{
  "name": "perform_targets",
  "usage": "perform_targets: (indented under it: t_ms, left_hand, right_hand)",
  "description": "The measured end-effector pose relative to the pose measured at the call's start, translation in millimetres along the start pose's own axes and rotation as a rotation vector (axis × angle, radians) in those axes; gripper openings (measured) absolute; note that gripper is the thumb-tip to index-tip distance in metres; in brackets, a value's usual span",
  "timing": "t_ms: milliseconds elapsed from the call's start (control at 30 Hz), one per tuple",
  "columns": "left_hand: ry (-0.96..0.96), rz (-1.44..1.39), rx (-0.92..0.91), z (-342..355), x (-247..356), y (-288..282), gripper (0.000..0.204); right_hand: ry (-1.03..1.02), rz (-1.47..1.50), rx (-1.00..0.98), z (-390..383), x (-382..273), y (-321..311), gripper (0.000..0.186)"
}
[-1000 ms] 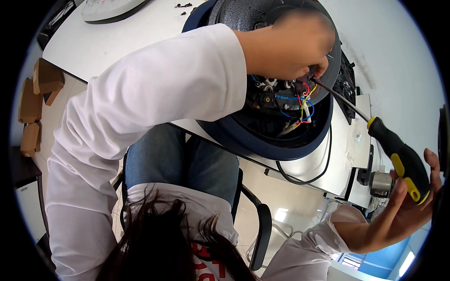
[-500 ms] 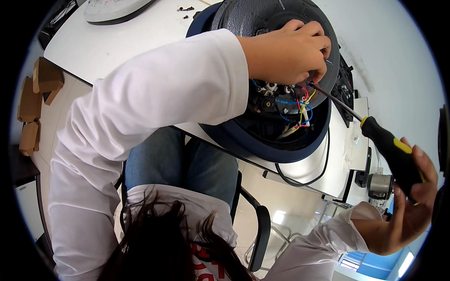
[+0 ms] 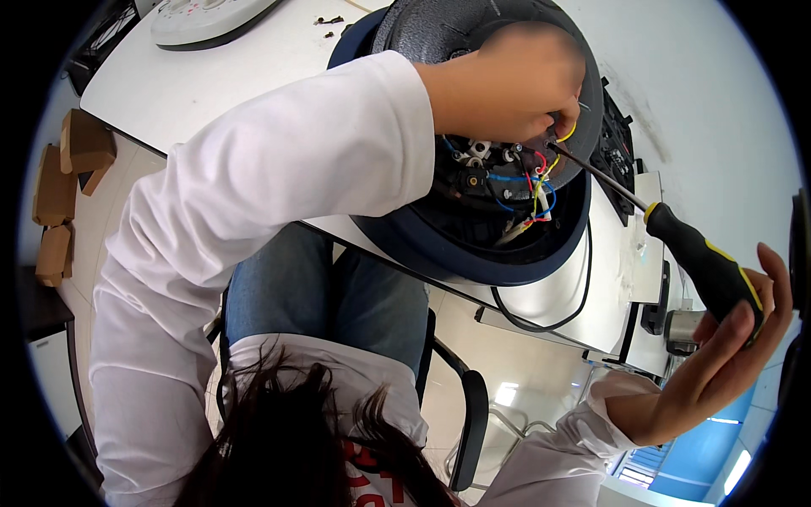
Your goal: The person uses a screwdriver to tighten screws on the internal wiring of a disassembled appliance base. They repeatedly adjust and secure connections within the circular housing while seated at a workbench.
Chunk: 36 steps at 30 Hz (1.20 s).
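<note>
The appliance [image 3: 498, 269] lies open, wires [image 3: 511, 178] not yet covered; my right grip [image 3: 714, 372] pinches the screwdriver [image 3: 697, 258]; whether my left grip [image 3: 530, 84] pinches anything, I cannot tell.

The person at the bench [image 3: 211, 80] wears a loose white top [image 3: 372, 372] with roomy, creased sleeves [image 3: 279, 144] that stop short of the bare hands [image 3: 718, 372]. Red lettering [image 3: 361, 458] peeks out beside long loose hair [image 3: 279, 422], above faded blue jeans [image 3: 279, 287].
</note>
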State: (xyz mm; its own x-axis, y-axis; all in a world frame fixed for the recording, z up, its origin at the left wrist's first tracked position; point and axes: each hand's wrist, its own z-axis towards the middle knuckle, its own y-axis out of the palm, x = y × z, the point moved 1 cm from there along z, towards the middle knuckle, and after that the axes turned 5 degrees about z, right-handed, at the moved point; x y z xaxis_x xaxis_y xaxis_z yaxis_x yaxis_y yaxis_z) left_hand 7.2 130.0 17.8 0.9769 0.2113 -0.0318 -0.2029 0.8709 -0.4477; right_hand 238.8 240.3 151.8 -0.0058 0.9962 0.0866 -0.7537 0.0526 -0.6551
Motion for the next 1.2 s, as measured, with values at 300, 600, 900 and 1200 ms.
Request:
perform_targets:
  t_ms: [300,600,900,1200]
  left_hand:
    - [-0.017,-0.031,-0.088,-1,-1,-1,0.009]
    - [-0.071,-0.151,-0.199,2,9,-13,0.016]
    - [-0.012,-0.087,-0.096,1,5,-10,0.011]
    - [-0.038,-0.127,-0.223,0,8,-5,0.024]
  right_hand:
    - [-0.357,0.27,-0.379,7,8,-28,0.037]
    - [-0.254,0.368,-0.203,-8,15,-8,0.043]
    - [-0.219,0.245,-0.2,5,16,-18,0.034]
    - [-0.365,0.11,-0.191,13,14,-6,0.036]
